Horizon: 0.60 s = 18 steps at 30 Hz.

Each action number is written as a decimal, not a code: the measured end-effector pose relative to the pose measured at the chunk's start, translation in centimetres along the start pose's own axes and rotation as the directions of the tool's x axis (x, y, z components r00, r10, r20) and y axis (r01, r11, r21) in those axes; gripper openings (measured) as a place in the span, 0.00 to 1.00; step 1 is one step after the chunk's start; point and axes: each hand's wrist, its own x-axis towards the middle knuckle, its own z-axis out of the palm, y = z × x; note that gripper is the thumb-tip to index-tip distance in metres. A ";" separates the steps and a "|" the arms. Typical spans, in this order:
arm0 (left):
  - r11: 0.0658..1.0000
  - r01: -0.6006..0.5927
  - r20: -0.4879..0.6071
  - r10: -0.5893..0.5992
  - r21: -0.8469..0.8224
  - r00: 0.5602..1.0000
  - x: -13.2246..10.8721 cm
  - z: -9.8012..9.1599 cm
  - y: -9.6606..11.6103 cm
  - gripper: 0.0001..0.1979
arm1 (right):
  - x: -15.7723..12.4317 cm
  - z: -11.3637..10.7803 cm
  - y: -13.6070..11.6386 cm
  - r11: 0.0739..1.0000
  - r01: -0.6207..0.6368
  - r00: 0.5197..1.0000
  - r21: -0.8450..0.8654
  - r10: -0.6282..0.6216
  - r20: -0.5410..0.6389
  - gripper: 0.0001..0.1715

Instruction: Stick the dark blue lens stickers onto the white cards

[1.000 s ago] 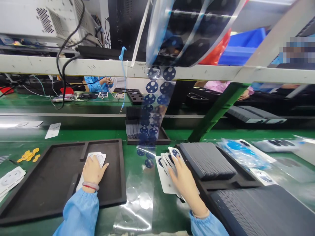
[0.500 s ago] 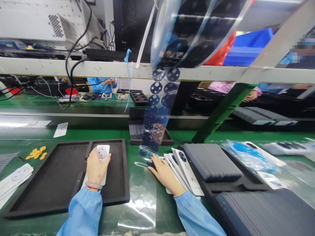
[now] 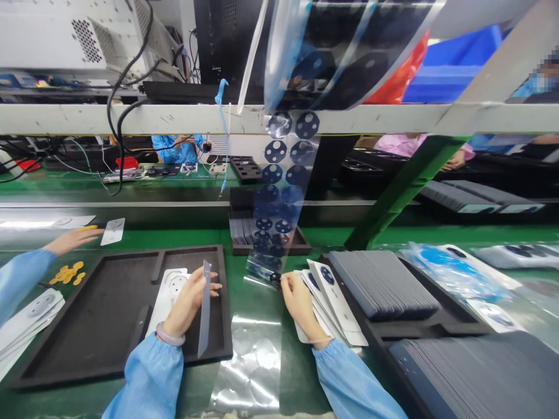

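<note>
My left hand (image 3: 186,308) grips a thin grey phone back cover (image 3: 204,320), turned nearly edge-on to me above the black tray (image 3: 100,317). Under that hand, white phone back covers (image 3: 168,288) with round camera areas lie in the tray. My right hand (image 3: 299,305) pinches a small dark round camera sticker (image 3: 275,278) at the lower end of the clear film strip (image 3: 273,201). Rows of such stickers run up the strip to a big roll (image 3: 340,52). Beside my right wrist, white phone back covers (image 3: 334,297) with dark camera circles lie fanned out.
Another person's hand (image 3: 72,238) reaches in from the left to a white cover (image 3: 113,231). Small yellow pieces (image 3: 67,273) lie below it. Grey covers (image 3: 384,285) stand packed in a black tray at right. A green post (image 3: 402,195) and a white beam (image 3: 183,120) cross ahead.
My left hand has lifted a phone back cover from the tray and tilted it upright. My right fingers have closed at the strip's end. Another person's hand has entered at left.
</note>
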 end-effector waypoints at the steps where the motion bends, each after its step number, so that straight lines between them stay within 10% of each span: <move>1: 0.998 0.025 0.077 -0.021 -0.053 0.997 -0.3 0.2 0.2 0.29 | 0.3 -0.5 -0.6 0.998 -0.037 0.997 0.052 0.040 -0.061 0.24; 6: 0.980 0.036 0.395 0.045 -0.194 0.918 -1.6 1.0 0.7 0.40 | 1.0 -2.5 -5.5 0.927 0.165 0.911 0.338 -0.011 -0.413 0.12; 12: 0.941 0.071 0.443 0.088 -0.331 0.892 -2.2 1.5 0.7 0.53 | -1.5 -0.9 -9.9 0.818 0.569 0.793 0.090 -0.515 -0.325 0.12; 18: 0.936 0.059 0.429 0.102 -0.348 0.898 -2.0 1.3 0.4 0.56 | -2.4 -0.5 -9.9 0.868 0.382 0.923 0.319 -0.341 -0.178 0.14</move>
